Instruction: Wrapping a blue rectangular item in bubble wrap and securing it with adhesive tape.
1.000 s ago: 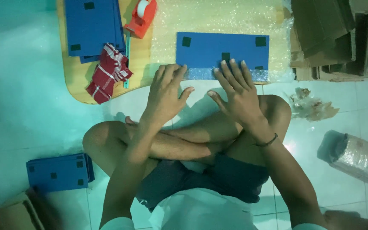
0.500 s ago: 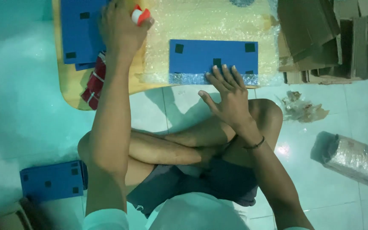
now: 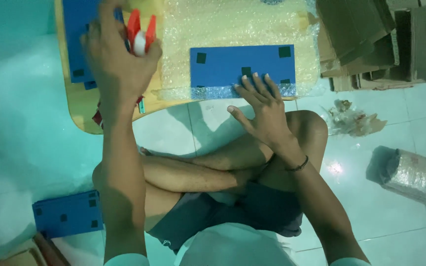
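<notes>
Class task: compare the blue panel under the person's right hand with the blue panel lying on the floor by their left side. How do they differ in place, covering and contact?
The blue panel on the bubble wrap lies on the wooden board, its near edge wrapped, under the right hand. The blue panel on the floor is bare and untouched. Both are blue rectangles with dark squares.

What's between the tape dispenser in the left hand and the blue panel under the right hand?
In the head view, only bubble wrap lies between the tape dispenser in the left hand and the blue panel under the right hand.
</notes>
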